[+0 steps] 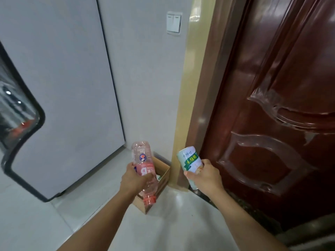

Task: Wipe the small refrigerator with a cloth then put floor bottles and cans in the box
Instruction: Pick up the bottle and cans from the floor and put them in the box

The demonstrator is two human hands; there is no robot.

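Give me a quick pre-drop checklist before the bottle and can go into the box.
1. Left hand grips the pink bottle: ok.
2. Right hand grips the can: ok.
3. Cardboard box open at the top: ok.
4. Bottle above the box opening: ok, neck pointing down.
5. Can above the box: not ok, it is off to the right, nearer the door frame.
6. Room left inside the box: cannot tell, the bottle and hand hide most of it.

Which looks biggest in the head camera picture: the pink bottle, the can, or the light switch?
1. Pink bottle, clearly longest.
2. Can.
3. Light switch, smallest, though it sits farther from the camera, so its true size against the can is unsure.
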